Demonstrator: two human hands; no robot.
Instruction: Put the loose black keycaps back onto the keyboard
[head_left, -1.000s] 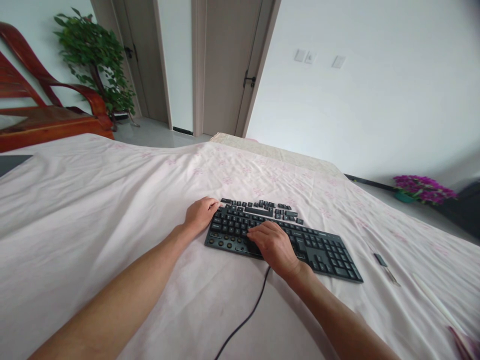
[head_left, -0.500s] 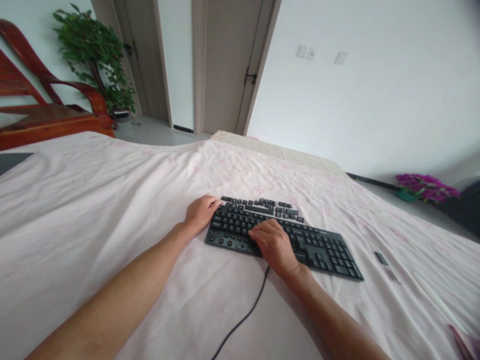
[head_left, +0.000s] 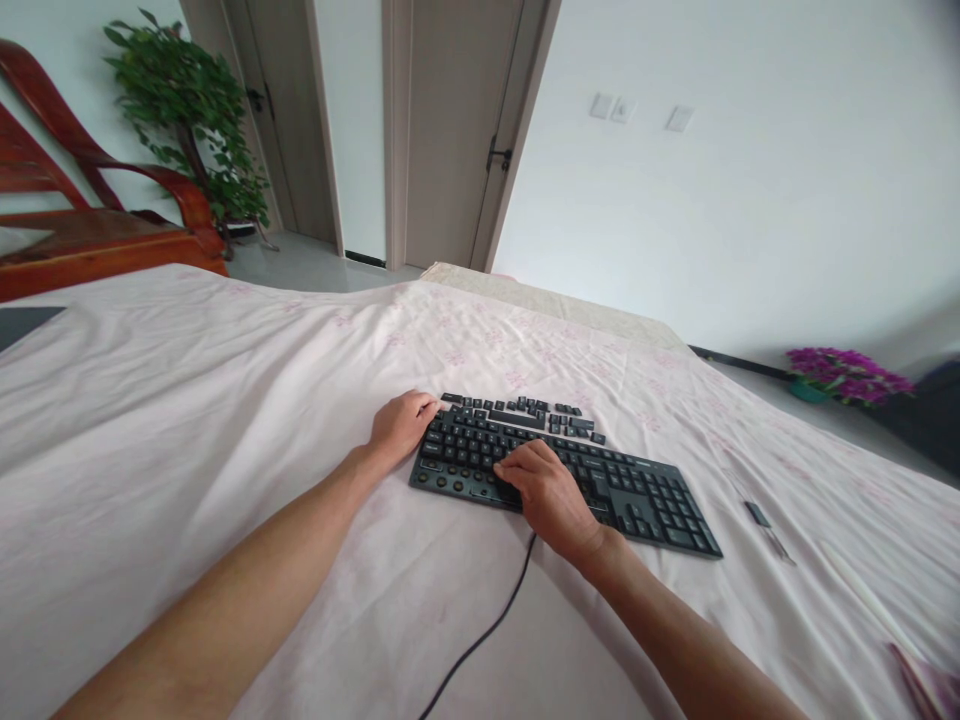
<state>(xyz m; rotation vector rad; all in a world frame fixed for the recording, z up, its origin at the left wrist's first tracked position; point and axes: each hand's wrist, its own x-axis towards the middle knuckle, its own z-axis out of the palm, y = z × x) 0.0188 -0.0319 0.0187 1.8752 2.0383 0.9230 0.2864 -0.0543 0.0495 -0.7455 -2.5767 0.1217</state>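
Black corded keyboard (head_left: 600,480) is lying mid-bed on the pink sheet (head_left: 187,400); the left hand (head_left: 399,428), loosely curled, is bracing its left end, while the right hand (head_left: 551,492), fingers bent, is pressing keys, loose black keycaps (head_left: 536,410) lining its far edge.

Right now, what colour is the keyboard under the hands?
Black flat plastic keyboard with a black cable, clearest in the head view.

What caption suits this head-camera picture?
Left hand steadies a black plastic keyboard on pink bedsheet; right hand presses its keys.
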